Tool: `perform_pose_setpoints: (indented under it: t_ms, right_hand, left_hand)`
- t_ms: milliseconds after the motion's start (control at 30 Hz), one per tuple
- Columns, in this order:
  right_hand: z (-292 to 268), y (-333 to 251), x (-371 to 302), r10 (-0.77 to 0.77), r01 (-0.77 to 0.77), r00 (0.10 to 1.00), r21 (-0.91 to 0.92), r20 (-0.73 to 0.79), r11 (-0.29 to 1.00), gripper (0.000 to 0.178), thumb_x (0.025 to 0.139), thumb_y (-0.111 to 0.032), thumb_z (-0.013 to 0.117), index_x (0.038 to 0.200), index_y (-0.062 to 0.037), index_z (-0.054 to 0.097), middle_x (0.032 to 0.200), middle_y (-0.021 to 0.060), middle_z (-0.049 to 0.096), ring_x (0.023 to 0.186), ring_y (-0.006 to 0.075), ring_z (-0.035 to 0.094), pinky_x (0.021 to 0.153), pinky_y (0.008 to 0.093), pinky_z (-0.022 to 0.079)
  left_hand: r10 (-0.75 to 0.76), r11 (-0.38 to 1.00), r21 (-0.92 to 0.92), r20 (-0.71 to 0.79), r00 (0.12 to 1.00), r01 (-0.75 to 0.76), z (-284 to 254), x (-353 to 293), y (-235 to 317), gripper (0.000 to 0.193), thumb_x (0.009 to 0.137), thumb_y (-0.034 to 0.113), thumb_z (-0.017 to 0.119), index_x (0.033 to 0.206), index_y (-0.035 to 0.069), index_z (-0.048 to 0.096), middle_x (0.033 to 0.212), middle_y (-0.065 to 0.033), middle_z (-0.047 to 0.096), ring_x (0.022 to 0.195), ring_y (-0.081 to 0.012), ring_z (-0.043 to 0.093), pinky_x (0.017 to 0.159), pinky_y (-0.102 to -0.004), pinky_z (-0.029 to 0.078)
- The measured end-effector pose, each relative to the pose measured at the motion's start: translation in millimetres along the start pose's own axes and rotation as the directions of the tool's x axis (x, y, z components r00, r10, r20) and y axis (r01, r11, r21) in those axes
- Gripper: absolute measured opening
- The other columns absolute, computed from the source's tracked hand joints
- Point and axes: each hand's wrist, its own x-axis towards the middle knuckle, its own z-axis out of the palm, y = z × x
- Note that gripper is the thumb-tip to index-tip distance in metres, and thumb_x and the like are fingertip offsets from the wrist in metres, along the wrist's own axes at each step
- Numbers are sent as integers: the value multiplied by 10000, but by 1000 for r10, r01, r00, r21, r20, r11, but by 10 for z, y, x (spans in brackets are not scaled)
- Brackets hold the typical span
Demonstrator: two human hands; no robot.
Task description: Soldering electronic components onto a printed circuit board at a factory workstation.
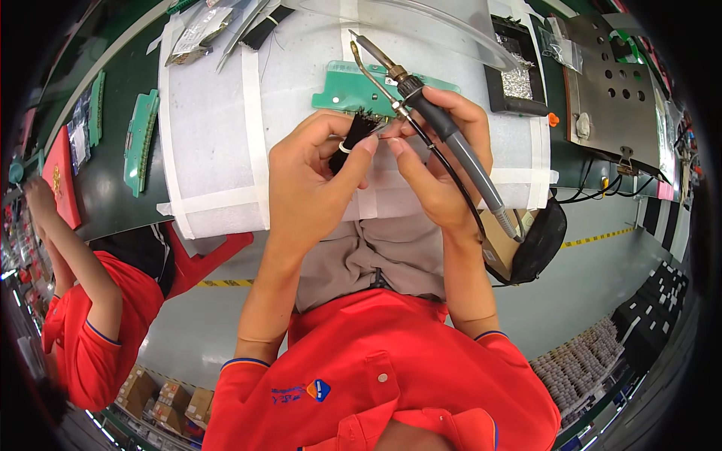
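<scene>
My left hand (301, 177) is closed around a bundle of short black wires (353, 134) bound with a white tie. In my right hand (440, 184) a soldering iron (470, 165) rests between thumb and fingers, its tip pointing up and away to the left. A thin metal tube runs alongside the iron. Both thumbs and forefingers come close together over a thin reddish strand (386, 137), too small to make out clearly. Just beyond the fingertips lies a green circuit board (350, 86), partly hidden by the iron and my hands.
A black tray (519, 105) of small metal parts stands at the right, beside a perforated metal box (613, 98). Bagged parts (199, 34) lie far left. More green boards (139, 143) sit on the left. A co-worker in a red shirt (113, 331) is at left.
</scene>
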Motion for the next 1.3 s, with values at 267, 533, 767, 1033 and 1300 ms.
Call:
perform_pose_setpoints:
  t_ms: [267,533,767,1033,1300]
  right_hand:
    - [13,-19,-6,22,-24,999,-43,-25,999,560,777,175,616,1268,33,387,1058,127,513,937,164,575,853,319,513]
    - [10,4,4,-1,1,1000,-25,-31,1000,565,774,175,615,1268,32,383,1050,123,510,925,165,567,844,320,503]
    - [10,7,0,-4,5,999,12,-39,1000,566,779,165,607,1276,33,369,1042,133,526,919,174,572,847,324,498]
    - [8,-4,-5,17,-16,999,25,-30,1000,576,780,163,608,1281,26,361,1037,133,530,926,169,569,854,324,494]
    - [12,-6,-7,34,-33,998,35,-47,999,575,783,155,611,1283,22,360,1039,130,526,923,163,558,851,324,493]
  left_hand:
    - [3,1000,12,4,1000,-3,7,-7,0,61,865,-3,637,890,-38,594,799,-33,614,625,-53,558,500,-195,430]
    - [-15,1000,-13,-14,1000,15,-8,-6,41,76,878,16,630,915,-38,592,823,-35,625,653,-50,555,520,-209,479]
    - [-15,1000,18,-13,1000,15,5,-7,-14,74,868,2,636,877,-31,572,800,-32,618,638,-47,547,514,-202,464]
    - [-4,1000,26,-4,1000,4,14,-5,-24,72,862,-9,638,869,-34,571,790,-30,609,611,-48,543,500,-196,439]
    - [-16,1000,25,2,1000,16,14,0,-19,64,862,-10,639,873,-33,580,776,-31,610,616,-49,552,499,-193,439]
